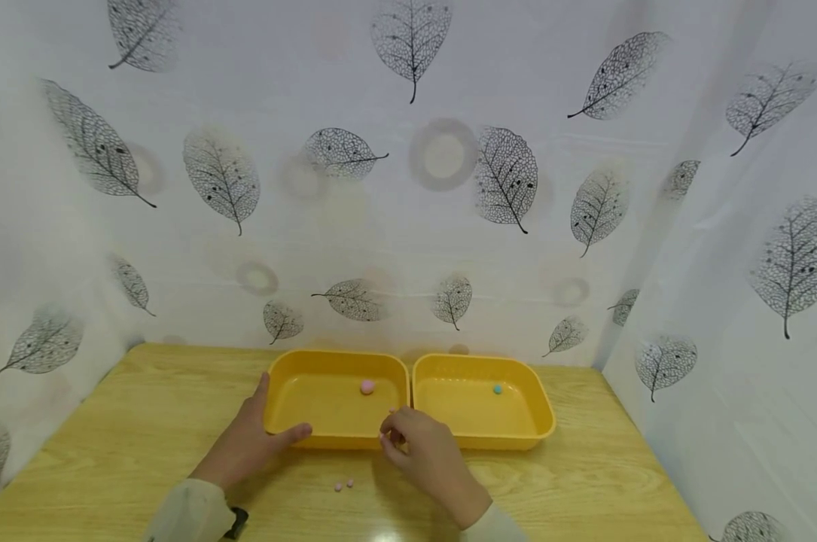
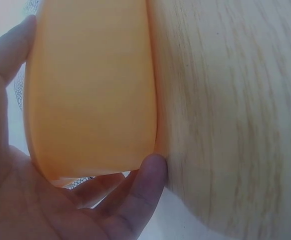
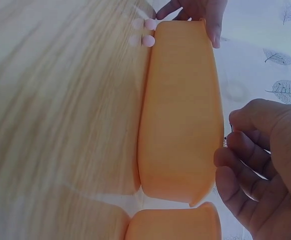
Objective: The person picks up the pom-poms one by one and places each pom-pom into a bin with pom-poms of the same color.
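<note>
My left hand (image 1: 248, 433) holds the left end of a yellow tray (image 1: 336, 443), its thumb along the front wall and its fingers around the left end. In the left wrist view, the fingers (image 2: 153, 172) reach to the tray's lower edge. A pink ball (image 1: 367, 387) lies inside this tray. My right hand (image 1: 425, 452) is at the tray's front right corner, fingers curled, with thumb and index finger (image 3: 243, 142) close together. I cannot tell whether a small thing is between these fingertips. Two small pink balls (image 1: 343, 485) lie on the table in front of the tray.
A second yellow tray (image 1: 503, 443) stands close on the right, with a small blue ball (image 1: 498, 389) in it. Both trays stand on a wood-grain table (image 1: 144, 421). A white leaf-print curtain (image 1: 279, 90) hangs behind and at both sides.
</note>
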Tool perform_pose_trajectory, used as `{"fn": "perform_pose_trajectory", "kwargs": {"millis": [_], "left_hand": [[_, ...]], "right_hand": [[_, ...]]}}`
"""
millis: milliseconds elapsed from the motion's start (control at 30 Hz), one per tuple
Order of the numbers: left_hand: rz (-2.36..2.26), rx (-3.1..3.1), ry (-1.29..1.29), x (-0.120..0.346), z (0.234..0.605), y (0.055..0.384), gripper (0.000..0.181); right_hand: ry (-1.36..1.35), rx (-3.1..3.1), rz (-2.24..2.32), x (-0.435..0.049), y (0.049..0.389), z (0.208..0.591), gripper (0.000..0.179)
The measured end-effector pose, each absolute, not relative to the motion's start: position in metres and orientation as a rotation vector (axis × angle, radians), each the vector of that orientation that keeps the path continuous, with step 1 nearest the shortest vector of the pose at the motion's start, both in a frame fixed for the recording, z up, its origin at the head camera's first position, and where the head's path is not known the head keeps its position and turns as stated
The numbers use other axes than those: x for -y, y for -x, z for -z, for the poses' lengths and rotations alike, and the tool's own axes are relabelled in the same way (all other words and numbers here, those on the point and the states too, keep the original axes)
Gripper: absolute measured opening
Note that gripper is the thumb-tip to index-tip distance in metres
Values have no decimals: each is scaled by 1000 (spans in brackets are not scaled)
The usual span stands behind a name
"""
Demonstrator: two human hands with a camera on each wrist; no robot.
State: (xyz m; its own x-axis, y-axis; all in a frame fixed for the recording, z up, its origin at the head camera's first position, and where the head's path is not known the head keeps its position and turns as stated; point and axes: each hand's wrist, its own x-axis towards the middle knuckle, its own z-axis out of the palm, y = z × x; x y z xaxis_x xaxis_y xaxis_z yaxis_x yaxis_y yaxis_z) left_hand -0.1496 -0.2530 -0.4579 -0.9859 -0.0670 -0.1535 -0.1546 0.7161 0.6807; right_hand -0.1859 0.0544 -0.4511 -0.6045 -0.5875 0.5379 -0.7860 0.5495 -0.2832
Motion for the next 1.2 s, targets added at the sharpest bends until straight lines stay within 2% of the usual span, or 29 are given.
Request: {"fn": "perform_pose_trajectory", "kwargs": {"millis": [300, 800, 1200], "left_hand": [[-1129, -2798, 176, 252, 456, 149, 131], [-1149, -2817, 156, 251, 456, 147, 129], [-1139, -2808, 155, 252, 456, 148, 130]], "right_hand": [[-1090, 2425, -734, -55, 186, 448, 12], [-1051, 2438, -714, -58, 185, 443, 6], [-974, 2428, -742, -63, 189, 436, 10]]}}
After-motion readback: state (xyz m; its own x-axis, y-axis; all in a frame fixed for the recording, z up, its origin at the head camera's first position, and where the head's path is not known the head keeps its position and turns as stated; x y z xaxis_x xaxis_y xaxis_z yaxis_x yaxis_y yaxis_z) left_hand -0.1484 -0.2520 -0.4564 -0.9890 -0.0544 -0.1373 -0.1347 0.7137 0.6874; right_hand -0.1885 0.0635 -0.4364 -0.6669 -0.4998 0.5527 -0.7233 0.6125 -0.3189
